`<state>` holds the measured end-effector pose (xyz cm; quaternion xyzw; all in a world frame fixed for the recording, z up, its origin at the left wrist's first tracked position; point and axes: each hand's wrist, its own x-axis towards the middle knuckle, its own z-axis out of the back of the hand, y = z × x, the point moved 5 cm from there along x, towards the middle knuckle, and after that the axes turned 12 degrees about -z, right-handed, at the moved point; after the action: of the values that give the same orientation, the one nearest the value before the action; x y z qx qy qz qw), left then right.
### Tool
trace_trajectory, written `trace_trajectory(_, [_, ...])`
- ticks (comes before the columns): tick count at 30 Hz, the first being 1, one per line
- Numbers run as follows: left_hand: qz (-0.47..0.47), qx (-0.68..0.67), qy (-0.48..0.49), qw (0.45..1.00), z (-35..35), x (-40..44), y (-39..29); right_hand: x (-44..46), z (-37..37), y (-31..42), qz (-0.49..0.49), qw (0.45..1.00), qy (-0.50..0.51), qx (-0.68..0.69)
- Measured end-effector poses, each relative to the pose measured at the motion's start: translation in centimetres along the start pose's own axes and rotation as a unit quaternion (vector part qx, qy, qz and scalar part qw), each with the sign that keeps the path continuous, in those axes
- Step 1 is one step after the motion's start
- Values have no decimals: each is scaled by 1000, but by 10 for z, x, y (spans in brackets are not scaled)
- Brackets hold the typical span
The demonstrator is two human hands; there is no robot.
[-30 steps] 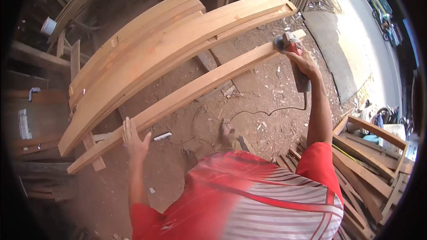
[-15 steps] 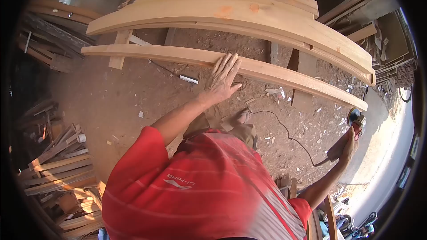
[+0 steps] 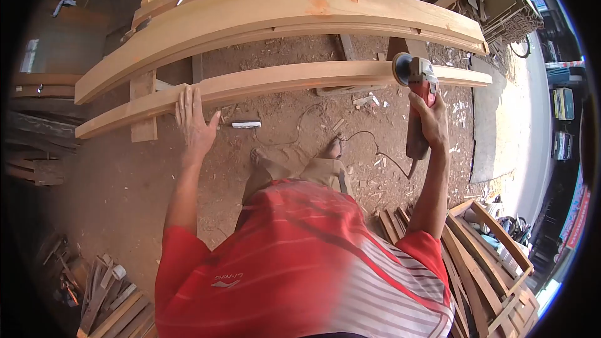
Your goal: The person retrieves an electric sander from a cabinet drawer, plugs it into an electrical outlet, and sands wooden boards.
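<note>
A long, narrow, curved wooden beam (image 3: 294, 79) lies across in front of me. My left hand (image 3: 198, 126) rests against its near edge toward the left end, fingers stretched over the wood and thumb apart. In my right hand (image 3: 433, 119) is a red and grey angle grinder (image 3: 416, 138), gripped around its body. Its round sanding disc (image 3: 402, 69) is at the beam's right part, seemingly against the near face; exact contact cannot be told. From the grinder's rear end a dark cord (image 3: 393, 160) runs back over the ground.
Beyond the beam lie wider curved boards (image 3: 275, 9). A crosspiece (image 3: 144, 128) supports the beam at left. A white block-like item (image 3: 246, 124) and wood chips lie on the dirt floor. Timber frames (image 3: 488, 263) stand at lower right, scrap wood (image 3: 113, 294) at lower left.
My left hand has slid leftward along the beam. My right hand has brought the grinder from beyond the beam's right end inward along it. The view has shifted rightward.
</note>
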<state>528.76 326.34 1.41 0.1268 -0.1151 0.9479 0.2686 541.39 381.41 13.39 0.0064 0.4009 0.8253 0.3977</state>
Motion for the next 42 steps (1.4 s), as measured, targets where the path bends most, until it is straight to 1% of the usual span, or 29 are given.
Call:
trace_trajectory(1, [29, 11, 7, 999, 8, -13, 26, -2, -18, -1, -13, 1000, 4, -29])
trace_trajectory(2, [61, 28, 16, 998, 16, -27, 53, -9, -38, 6, 18, 1000, 6, -21])
trace_trajectory(3, [66, 26, 20, 997, 24, -39, 74, -20, -52, 17, 6, 999, 16, -47])
trace_trajectory(5, [124, 62, -2, 990, 43, -68, 117, -51, -83, 46, -6, 996, 43, -79])
trace_trajectory(6, [130, 62, -2, 990, 48, -81, 131, -64, -95, 61, -6, 995, 53, -84])
trace_trajectory(8, [185, 69, -37, 980, 56, -110, 153, -76, -126, 70, 29, 994, 73, -81])
trace_trajectory(12, [201, 53, -18, 978, 54, -145, 161, -113, -181, 107, 30, 984, 133, -112])
trace_trajectory(14, [231, 25, 27, 972, 45, -148, 151, -128, -210, 121, 58, 979, 145, -131])
trace_trajectory(15, [223, 21, 28, 974, 40, -148, 146, -139, -220, 134, 65, 971, 154, -168])
trace_trajectory(16, [220, -6, 14, 975, 35, -148, 141, -144, -233, 140, 54, 967, 178, -174])
trace_trajectory(17, [215, -32, 0, 976, 31, -143, 136, -148, -247, 144, 94, 963, 183, -175])
trace_trajectory(19, [210, -46, 15, 977, 32, -129, 121, -160, -262, 159, 83, 960, 201, -176])
trace_trajectory(21, [217, -58, 32, 974, 30, -132, 114, -161, -261, 158, 73, 958, 211, -178])
trace_trajectory(23, [212, -70, 3, 975, 27, -148, 119, -158, -255, 157, 85, 955, 204, -196])
trace_trajectory(24, [218, -62, 0, 974, 23, -170, 130, -156, -250, 153, 93, 954, 211, -194])
trace_trajectory(26, [272, -81, -47, 958, 12, -227, 171, -137, -227, 136, 105, 968, 173, -151])
trace_trajectory(28, [334, -49, -40, 941, 19, -285, 192, -119, -201, 114, 91, 976, 131, -146])
trace_trajectory(30, [342, -4, -17, 940, 38, -333, 200, -104, -171, 95, 65, 984, 93, -138])
trace_trajectory(31, [344, 0, -14, 939, 47, -352, 200, -97, -159, 88, 37, 988, 87, -123])
trace_trajectory(32, [384, -20, -4, 923, 53, -372, 202, -89, -148, 80, 11, 991, 80, -110])
trace_trajectory(33, [423, -41, 5, 905, 55, -388, 206, -81, -138, 70, 15, 993, 50, -106])
trace_trajectory(34, [428, -40, 4, 903, 55, -400, 212, -72, -130, 60, 21, 994, 20, -103])
trace_trajectory(36, [461, -12, 15, 887, 54, -431, 226, -57, -124, 45, 6, 995, -4, -98])
trace_trajectory(37, [467, -12, 13, 884, 60, -428, 226, -55, -126, 45, 3, 994, -13, -109])
trace_trajectory(39, [456, -111, 3, 883, 61, -402, 231, -63, -144, 51, 15, 995, -3, -100])
trace_trajectory(40, [456, -113, 2, 883, 65, -385, 235, -73, -154, 56, 20, 996, 5, -87])
trace_trajectory(41, [470, -98, 24, 877, 67, -369, 240, -102, -169, 85, 18, 997, 24, -66])
trace_trajectory(42, [480, -84, 46, 872, 67, -355, 250, -115, -190, 95, 40, 996, 24, -80])
